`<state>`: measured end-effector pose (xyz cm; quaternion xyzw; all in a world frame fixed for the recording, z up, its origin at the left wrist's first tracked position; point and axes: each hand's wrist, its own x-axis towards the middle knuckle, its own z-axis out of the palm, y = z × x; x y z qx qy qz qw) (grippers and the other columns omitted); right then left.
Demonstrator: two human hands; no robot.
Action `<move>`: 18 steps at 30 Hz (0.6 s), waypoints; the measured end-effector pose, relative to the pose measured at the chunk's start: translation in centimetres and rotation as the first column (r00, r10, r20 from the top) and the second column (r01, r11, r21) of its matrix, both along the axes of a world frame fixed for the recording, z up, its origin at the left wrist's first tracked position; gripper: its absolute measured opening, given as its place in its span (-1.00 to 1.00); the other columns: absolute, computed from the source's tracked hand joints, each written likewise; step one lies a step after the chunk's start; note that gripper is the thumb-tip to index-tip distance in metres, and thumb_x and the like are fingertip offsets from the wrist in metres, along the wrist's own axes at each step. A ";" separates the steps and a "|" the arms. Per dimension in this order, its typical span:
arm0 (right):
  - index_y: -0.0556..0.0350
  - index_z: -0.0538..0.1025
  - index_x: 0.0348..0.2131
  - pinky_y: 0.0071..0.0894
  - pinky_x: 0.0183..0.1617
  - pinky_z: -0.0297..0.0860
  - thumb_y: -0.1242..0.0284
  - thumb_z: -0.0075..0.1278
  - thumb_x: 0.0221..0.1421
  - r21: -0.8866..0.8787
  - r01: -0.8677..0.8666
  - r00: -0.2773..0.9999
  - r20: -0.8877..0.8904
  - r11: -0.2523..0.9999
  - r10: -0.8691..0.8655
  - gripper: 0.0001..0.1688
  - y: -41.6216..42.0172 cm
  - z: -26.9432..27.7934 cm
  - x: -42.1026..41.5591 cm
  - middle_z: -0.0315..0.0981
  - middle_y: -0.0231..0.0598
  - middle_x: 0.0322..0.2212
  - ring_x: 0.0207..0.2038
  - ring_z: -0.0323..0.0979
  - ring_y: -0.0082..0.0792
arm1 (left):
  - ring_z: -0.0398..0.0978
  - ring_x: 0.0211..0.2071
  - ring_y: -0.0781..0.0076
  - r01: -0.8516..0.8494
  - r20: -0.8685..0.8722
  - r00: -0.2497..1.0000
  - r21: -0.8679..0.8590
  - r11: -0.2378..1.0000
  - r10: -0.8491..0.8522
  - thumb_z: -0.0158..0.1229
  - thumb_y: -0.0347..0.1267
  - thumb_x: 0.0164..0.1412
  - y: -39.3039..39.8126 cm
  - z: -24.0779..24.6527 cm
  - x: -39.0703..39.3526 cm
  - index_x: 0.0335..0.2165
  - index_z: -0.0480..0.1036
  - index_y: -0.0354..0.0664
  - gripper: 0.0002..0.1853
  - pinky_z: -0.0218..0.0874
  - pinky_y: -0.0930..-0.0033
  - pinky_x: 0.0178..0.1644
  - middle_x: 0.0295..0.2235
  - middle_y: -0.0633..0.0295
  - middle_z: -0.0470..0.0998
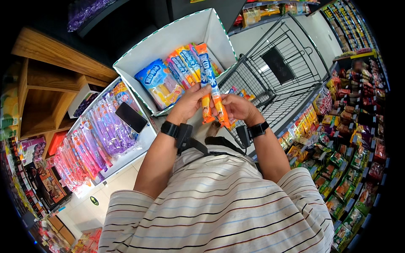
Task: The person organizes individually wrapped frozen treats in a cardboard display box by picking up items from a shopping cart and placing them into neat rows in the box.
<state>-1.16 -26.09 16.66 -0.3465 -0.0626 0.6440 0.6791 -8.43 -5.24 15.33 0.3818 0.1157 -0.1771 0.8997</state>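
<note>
My left hand (187, 103) grips an orange-and-white ice-pop tube (207, 110), its thumb across the wrapper. A second ice-pop tube (214, 91), orange and blue, lies alongside and partly covers the first. The fingers of my right hand (239, 108) are closed around its lower part. Both tubes are above the near edge of a white display bin (164, 42) with a green-striped rim. Inside the bin, a blue pouch (155, 80) leans beside several ice-pop tubes (186, 61). Both wrists wear black straps with small devices.
A black wire shopping cart (280, 64) stands to the right, holding a few colourful packets (246, 95). At left, a smartphone (131, 117) lies on packs of purple and pink tubes (109, 126). A wooden shelf (41, 74) is beyond; shelves of packaged snacks (345, 164) line the right.
</note>
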 end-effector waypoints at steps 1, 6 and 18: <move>0.32 0.41 -0.07 -0.66 -0.65 0.22 0.30 -0.16 0.10 -0.027 0.007 1.000 0.014 1.000 -0.007 -0.50 0.1 -0.4 -0.1 0.54 -0.11 -0.33 -0.64 0.34 -0.56 | 0.52 -0.38 0.54 0.031 0.018 0.999 -0.029 0.999 -0.030 0.13 -0.23 0.30 0.1 -0.3 0.0 -0.11 0.37 -0.17 -0.70 0.37 0.53 -0.29 -0.31 0.31 0.53; 0.29 0.43 -0.11 -0.71 -0.58 0.26 0.23 -0.06 0.17 -0.085 0.001 0.999 0.044 0.996 0.003 -0.52 0.5 -0.6 0.3 0.52 -0.21 -0.39 -0.59 0.38 -0.60 | 0.52 -0.34 0.55 -0.160 -0.063 0.985 -0.001 0.987 0.159 0.20 -0.25 0.25 -0.5 -1.0 0.4 -0.07 0.35 -0.19 -0.64 0.37 0.53 -0.32 -0.29 0.32 0.52; 0.14 0.49 -0.25 -0.70 -0.61 0.22 0.25 0.10 0.17 -0.432 0.084 0.880 0.455 0.898 0.137 -0.68 3.5 -3.3 2.9 0.39 -0.47 -0.63 -0.69 0.28 -0.69 | 0.45 -0.28 0.59 -0.206 -0.193 0.949 0.218 0.954 0.249 0.24 -0.18 0.21 1.7 -5.9 3.3 -0.03 0.34 -0.20 -0.53 0.34 0.49 -0.28 -0.26 0.36 0.47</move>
